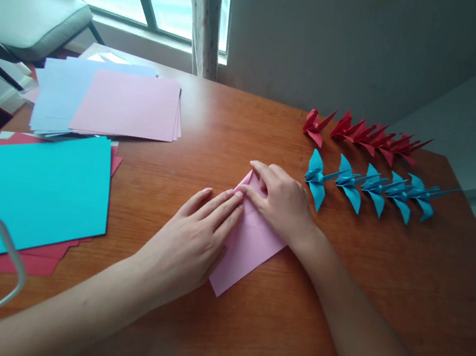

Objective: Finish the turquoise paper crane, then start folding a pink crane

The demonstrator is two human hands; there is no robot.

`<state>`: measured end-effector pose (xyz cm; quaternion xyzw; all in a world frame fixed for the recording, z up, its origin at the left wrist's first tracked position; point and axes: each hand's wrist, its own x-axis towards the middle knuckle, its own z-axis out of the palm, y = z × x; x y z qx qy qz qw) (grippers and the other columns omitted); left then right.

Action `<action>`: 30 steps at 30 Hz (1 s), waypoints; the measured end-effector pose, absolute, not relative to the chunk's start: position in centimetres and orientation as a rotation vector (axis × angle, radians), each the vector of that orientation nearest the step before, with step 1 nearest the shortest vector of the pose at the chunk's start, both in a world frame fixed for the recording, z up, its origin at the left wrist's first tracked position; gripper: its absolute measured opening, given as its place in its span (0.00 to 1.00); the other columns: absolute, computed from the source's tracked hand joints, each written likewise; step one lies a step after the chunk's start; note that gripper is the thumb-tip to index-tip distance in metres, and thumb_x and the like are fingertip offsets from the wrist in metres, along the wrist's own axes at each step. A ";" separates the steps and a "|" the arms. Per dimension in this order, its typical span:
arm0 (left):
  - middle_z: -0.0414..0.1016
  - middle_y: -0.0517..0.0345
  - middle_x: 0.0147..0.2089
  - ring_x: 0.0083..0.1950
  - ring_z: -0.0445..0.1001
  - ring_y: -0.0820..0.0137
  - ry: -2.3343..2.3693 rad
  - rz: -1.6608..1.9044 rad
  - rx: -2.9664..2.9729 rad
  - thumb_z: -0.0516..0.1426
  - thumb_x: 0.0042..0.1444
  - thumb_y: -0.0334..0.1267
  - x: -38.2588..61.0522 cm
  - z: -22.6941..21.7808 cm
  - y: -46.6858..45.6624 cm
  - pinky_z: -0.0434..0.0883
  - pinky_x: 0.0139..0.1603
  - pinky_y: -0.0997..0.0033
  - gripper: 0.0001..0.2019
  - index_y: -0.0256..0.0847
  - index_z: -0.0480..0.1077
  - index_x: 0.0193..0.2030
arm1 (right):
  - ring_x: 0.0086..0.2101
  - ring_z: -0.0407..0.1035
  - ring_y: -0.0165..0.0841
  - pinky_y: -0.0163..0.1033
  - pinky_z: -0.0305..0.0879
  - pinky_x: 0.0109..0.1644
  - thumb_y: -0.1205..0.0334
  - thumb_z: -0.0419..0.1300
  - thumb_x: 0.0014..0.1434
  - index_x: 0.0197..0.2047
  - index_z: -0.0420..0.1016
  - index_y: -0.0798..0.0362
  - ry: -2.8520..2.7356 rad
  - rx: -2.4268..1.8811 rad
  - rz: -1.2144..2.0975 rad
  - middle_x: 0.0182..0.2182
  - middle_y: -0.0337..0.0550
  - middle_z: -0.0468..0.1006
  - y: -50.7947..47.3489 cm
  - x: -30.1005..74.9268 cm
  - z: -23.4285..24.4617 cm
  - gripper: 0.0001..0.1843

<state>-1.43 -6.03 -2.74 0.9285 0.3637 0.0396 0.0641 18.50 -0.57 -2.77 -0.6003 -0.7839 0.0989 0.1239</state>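
A partly folded sheet of pink origami paper lies on the wooden table in front of me, one corner pointing toward me. My left hand rests on its left edge, fingers stretched out and lying flat, with the fingertips near the upper fold. At the paper's far tip, my right hand pinches the folded edge between thumb and fingers. Part of the left edge is hidden under my left hand.
Red paper cranes and blue paper cranes stand in two rows at the right. Pink sheets, pale blue sheets and turquoise sheets over red ones lie at the left. A white cable curves across the lower left.
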 end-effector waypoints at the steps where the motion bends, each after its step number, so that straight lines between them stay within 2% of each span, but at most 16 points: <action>1: 0.49 0.44 0.77 0.77 0.51 0.55 1.101 0.119 2.803 0.47 0.66 0.33 -1.4 -2.7 -6.0 0.52 0.75 0.48 0.29 0.29 0.55 0.73 | 0.46 0.75 0.41 0.40 0.65 0.44 0.47 0.59 0.67 0.63 0.70 0.50 -2.294 -1.756 0.306 0.48 0.46 0.80 -0.3 18.5 -2.6 0.26; 14: 0.51 0.41 0.77 0.77 0.51 0.55 1.089 0.161 2.818 0.47 0.66 0.33 -1.6 -3.1 -6.1 0.50 0.75 0.50 0.28 0.28 0.57 0.72 | 0.44 0.75 0.41 0.40 0.61 0.41 0.47 0.61 0.64 0.55 0.74 0.48 -2.334 -1.793 0.327 0.45 0.46 0.82 0.9 17.9 -1.7 0.21; 19: 0.52 0.42 0.77 0.77 0.51 0.55 1.090 0.141 2.802 0.47 0.66 0.33 -1.5 -2.9 -6.1 0.52 0.75 0.48 0.28 0.27 0.57 0.72 | 0.40 0.75 0.39 0.39 0.62 0.42 0.48 0.60 0.66 0.54 0.76 0.50 -2.265 -1.787 0.311 0.38 0.44 0.82 1.4 18.4 -2.5 0.20; 26: 0.52 0.44 0.77 0.77 0.52 0.55 1.100 0.115 2.783 0.46 0.67 0.32 -1.5 -2.7 -6.1 0.52 0.75 0.48 0.28 0.29 0.57 0.72 | 0.40 0.74 0.38 0.40 0.63 0.46 0.53 0.59 0.67 0.54 0.77 0.54 -2.142 -1.759 0.261 0.36 0.44 0.82 2.5 19.2 -4.0 0.18; 30: 0.52 0.44 0.77 0.77 0.52 0.55 1.098 0.110 2.782 0.45 0.67 0.33 -1.4 -2.7 -6.1 0.52 0.75 0.48 0.28 0.29 0.57 0.72 | 0.40 0.75 0.38 0.40 0.64 0.47 0.60 0.55 0.68 0.51 0.79 0.54 -2.073 -1.782 0.232 0.39 0.47 0.82 2.7 19.3 -4.4 0.14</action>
